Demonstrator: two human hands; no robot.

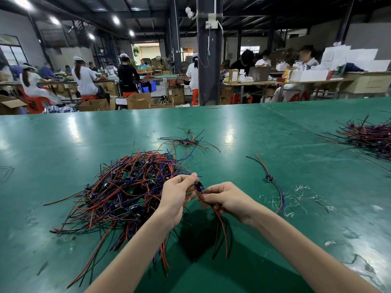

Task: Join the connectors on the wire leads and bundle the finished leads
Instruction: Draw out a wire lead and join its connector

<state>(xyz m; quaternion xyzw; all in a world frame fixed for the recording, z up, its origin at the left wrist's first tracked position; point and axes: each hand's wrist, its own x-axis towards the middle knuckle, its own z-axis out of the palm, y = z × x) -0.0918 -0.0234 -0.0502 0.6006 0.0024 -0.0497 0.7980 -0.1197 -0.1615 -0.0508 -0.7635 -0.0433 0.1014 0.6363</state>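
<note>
Thin red & black leads (221,229), smooth-coated, are pinched by the right hand (227,198) and hang twd the glossy green table (63,136). A small dark connector block (199,184) is pinched at the fingertips of the left hand (175,195), above the table centre, next to the right fingertips. To the left, a tangled heap (127,191) of red, black & blue leads w/ small green boards is piled. A single lead (273,187) is laid apart at right. Further back a small cluster (186,142) is seen, and a second heap (370,136) far right.
</note>
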